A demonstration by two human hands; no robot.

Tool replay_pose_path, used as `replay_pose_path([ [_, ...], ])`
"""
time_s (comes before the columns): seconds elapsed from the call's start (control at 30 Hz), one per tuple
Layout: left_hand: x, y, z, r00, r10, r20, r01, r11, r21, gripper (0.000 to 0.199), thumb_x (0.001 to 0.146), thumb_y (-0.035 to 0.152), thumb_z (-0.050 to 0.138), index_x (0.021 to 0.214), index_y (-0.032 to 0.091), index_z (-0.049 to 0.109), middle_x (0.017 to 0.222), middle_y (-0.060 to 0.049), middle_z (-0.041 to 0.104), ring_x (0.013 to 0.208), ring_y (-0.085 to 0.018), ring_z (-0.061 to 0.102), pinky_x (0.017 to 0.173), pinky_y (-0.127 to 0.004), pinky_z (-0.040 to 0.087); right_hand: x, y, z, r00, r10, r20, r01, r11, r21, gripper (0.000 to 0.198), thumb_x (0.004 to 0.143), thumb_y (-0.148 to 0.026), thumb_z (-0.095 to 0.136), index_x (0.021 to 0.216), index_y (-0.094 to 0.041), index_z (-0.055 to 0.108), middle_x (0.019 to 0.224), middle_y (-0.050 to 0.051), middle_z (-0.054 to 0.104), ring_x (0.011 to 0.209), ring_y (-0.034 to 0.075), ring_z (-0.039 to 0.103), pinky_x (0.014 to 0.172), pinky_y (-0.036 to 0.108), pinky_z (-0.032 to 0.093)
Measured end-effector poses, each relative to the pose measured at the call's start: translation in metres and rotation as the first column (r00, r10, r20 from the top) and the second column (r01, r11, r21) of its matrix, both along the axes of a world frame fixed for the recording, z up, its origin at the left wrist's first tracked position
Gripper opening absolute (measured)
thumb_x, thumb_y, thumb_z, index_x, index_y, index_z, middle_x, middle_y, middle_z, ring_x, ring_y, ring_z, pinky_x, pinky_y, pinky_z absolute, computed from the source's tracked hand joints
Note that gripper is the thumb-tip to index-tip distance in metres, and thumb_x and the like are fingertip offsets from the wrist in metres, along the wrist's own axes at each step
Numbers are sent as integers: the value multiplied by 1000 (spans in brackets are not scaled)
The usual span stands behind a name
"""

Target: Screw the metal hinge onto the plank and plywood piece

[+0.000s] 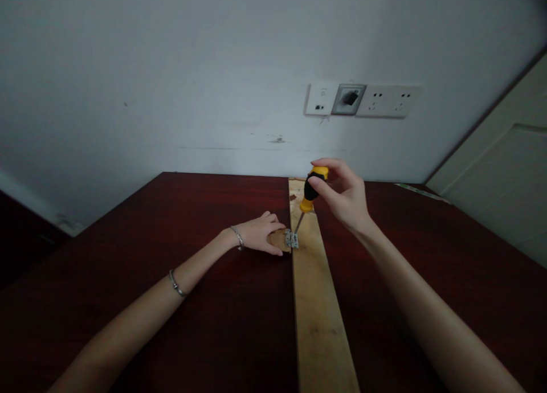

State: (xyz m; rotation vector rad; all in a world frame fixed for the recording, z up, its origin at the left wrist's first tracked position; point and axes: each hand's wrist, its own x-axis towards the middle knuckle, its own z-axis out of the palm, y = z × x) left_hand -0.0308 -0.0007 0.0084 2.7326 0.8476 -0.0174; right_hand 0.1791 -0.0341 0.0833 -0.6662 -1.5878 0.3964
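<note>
My right hand point(344, 193) is closed around the yellow and black handle of a screwdriver point(315, 185). Its shaft slants down, and the tip meets a small metal hinge point(292, 238). One leaf of the hinge lies on a long wooden board point(318, 296), the other on a small wooden block point(277, 240) against the board's left edge. Fingers of my left hand point(256, 233) wrap round that block and hold it beside the board. Any screw under the tip is too small to make out.
The board runs lengthwise over a dark red table point(205, 211) towards a white wall point(213, 68). Sockets point(388, 101) and a plugged-in black adapter point(351, 98) are on the wall. A pale panelled door point(504, 165) stands at the right, with a thin strip point(421, 192) near it.
</note>
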Motion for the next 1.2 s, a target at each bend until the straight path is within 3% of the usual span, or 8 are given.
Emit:
replay_pose_path([
  [0.1, 0, -1, 1, 1000, 6, 5, -6, 1000, -2, 74, 72, 59, 65, 129, 15, 49, 111, -9, 49, 104, -25, 42, 95, -35, 36, 1, -1, 0, 1000, 26, 10, -26, 999, -19, 24, 79, -30, 66, 103, -32, 67, 104, 1, 62, 96, 17, 59, 81, 33, 52],
  [0.27, 1, -3, 2, 1000, 11, 10, -11, 1000, 5, 72, 71, 56, 67, 127, 14, 50, 110, -9, 50, 104, -23, 43, 95, -33, 36, 4, -1, 0, 979, 191, -68, -198, 973, -120, 26, 91, -30, 49, 111, -31, 65, 115, 2, 65, 103, 19, 61, 92, 42, 48],
  [0.43, 1, -3, 2, 1000, 4, 3, -4, 1000, 12, 71, 72, 57, 66, 127, 15, 50, 110, -9, 50, 103, -23, 43, 94, -33, 36, 0, 0, 2, 998, 27, -49, -28, 999, -34, 18, 79, -27, 66, 97, -28, 68, 94, 0, 67, 87, 14, 61, 79, 31, 51],
  [0.53, 1, -3, 2, 1000, 9, 3, -9, 1000, 12, 72, 72, 58, 66, 127, 15, 50, 109, -9, 50, 102, -23, 43, 94, -33, 36, -2, 1, 2, 995, 51, -86, -55, 998, -43, 25, 72, -27, 73, 95, -28, 65, 88, -2, 63, 80, 13, 59, 72, 27, 51],
  [0.77, 2, -3, 2, 1000, 10, -4, -10, 1000, 11, 73, 72, 56, 66, 128, 13, 49, 110, -10, 50, 104, -24, 42, 94, -33, 36, 3, -1, -1, 978, 187, -94, -200, 968, -154, 23, 90, -33, 51, 108, -30, 64, 115, 2, 64, 104, 18, 60, 90, 38, 48],
  [1.0, 1, -3, 2, 1000, 24, -10, -24, 1000, 9, 73, 71, 58, 66, 128, 14, 50, 110, -9, 50, 103, -24, 42, 93, -33, 38, 1, 4, -1, 995, 69, -74, -69, 998, 4, 23, 76, -24, 70, 98, -30, 65, 94, -2, 63, 88, 13, 59, 79, 29, 49],
  [1.2, 1, -4, 3, 1000, 26, -7, -26, 1000, 0, 73, 71, 57, 66, 128, 14, 50, 111, -9, 49, 103, -24, 42, 94, -33, 37, 1, 3, -4, 996, 76, -46, -78, 996, -42, 21, 81, -27, 64, 101, -31, 65, 105, 0, 61, 99, 17, 58, 88, 36, 48],
])
